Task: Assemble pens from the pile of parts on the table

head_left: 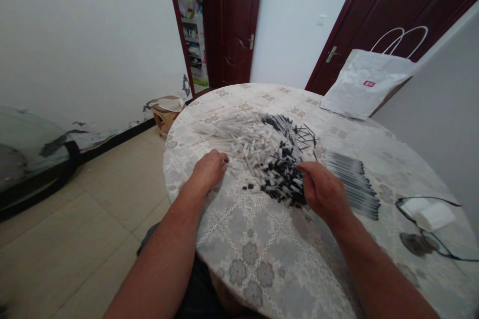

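right hand [325, 190]: grip pinched on thin black stick [281, 159], over pile of short white and black plastic-looking tubes [258, 149] on round cloth-covered tabletop [254, 264]. left hand [209, 169] at pile's left near edge; cannot tell whether its grip holds anything. stick tip could snag loose tubes, scattering them; right hand, swinging right, could skew row of slender grey sticks [355, 187].

Beyond the one round table [258, 244] are two doors [234, 20], left of it one stool [161, 120]; on it, one paper bag [368, 82], one pair of glasses [422, 231], one heap of pieces [258, 147] and one row of rods [354, 182], both past counting; over it, one left hand [210, 170], one right hand [325, 189]
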The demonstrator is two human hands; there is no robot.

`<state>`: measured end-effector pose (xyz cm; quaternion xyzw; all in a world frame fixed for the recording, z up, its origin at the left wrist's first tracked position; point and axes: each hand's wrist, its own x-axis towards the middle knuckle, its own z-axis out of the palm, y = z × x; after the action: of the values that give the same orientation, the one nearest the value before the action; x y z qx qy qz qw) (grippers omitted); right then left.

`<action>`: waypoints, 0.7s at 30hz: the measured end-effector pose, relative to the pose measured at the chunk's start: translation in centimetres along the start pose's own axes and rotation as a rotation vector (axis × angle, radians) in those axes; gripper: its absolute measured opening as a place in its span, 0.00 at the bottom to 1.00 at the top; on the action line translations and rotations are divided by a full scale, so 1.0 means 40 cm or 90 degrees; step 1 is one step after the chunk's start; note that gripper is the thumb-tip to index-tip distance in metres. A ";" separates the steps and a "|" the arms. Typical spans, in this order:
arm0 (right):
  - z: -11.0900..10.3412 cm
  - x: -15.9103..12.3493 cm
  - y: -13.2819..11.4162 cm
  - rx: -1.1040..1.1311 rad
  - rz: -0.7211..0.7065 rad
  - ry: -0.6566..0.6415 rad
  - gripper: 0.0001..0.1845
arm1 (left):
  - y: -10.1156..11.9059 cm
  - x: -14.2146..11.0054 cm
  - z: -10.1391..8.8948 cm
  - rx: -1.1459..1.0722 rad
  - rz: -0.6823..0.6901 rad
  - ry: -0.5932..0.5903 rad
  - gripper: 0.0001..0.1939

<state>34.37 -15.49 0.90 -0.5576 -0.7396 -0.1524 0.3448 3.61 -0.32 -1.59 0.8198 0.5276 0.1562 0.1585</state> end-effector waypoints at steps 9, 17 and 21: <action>0.009 -0.003 0.003 -0.007 -0.016 -0.013 0.14 | 0.092 0.013 0.023 0.053 0.186 -0.026 0.21; 0.011 -0.002 -0.005 -0.016 -0.017 -0.022 0.13 | 0.129 0.017 0.068 0.169 0.168 -0.031 0.19; 0.012 -0.002 -0.008 -0.009 -0.017 -0.026 0.13 | 0.129 0.004 0.063 0.193 0.163 -0.026 0.16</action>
<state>33.91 -15.37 0.53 -0.5532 -0.7526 -0.1508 0.3238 8.95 -2.42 -1.66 0.8978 0.4329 0.0777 0.0228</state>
